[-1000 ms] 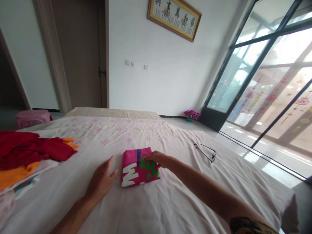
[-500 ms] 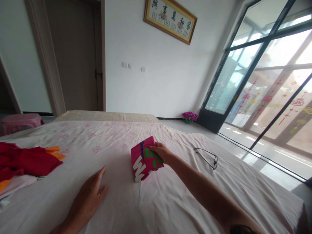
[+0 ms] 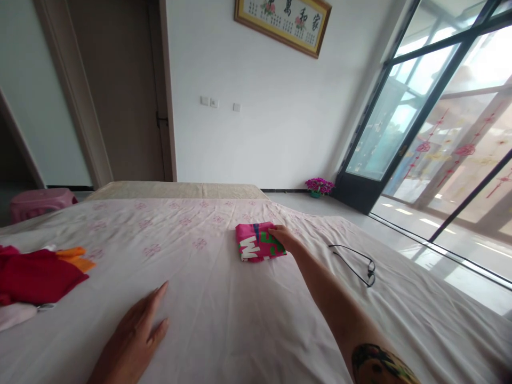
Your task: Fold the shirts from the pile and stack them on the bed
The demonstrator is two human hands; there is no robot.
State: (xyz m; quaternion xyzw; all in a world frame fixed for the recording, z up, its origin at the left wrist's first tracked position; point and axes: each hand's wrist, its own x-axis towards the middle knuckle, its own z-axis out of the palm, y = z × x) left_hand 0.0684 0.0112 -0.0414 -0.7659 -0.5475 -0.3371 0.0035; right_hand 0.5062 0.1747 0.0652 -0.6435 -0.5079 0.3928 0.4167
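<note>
A folded pink garment with white letters and green and dark blue print lies flat on the pale flowered bedsheet. At its right edge, my right hand pinches the cloth between thumb and fingers; some fingertips are hidden. My left hand holds nothing, its fingers stretched out and thumb apart, low over the sheet at the near left. Farther left is a loose heap of red clothes with an orange piece sticking out.
Black-framed glasses lie unfolded on the sheet, right of my right forearm. A pink stool stands past the bed's left side. Purple flowers in a pot sit on the floor by the glass door.
My right hand has moved away from me and to the right with the pink garment, which was tilted and now rests flat. My left hand stays open; the view has turned slightly.
</note>
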